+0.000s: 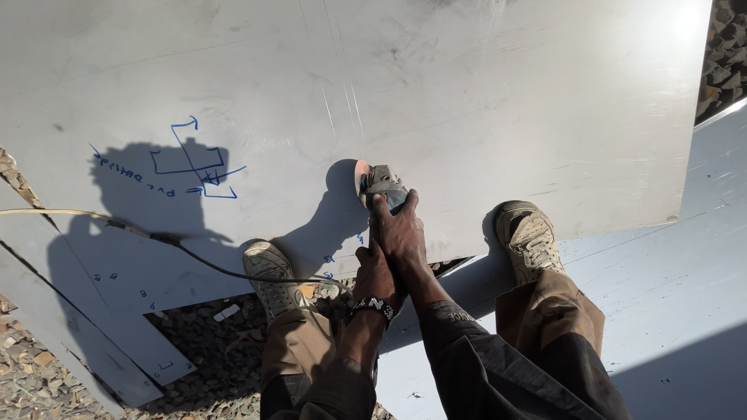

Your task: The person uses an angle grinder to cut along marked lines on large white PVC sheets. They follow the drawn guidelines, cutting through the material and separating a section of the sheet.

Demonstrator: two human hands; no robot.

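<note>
On grey sheet metal [482, 101], hands [393, 249] grip a seemingly dusty angle grinder [381, 185].

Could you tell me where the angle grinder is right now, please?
In the head view, the angle grinder sits centre frame on the metal sheet, held by both hands, right hand foremost, between the two shoes.

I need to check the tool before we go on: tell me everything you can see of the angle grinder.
The angle grinder is small, with a grey, dusty body and a round orange-tinted disc at its left end. The disc stands on edge against the large grey metal sheet. The right hand wraps the body from behind; the left hand grips just behind it. A dark cable trails left across the sheet.
</note>
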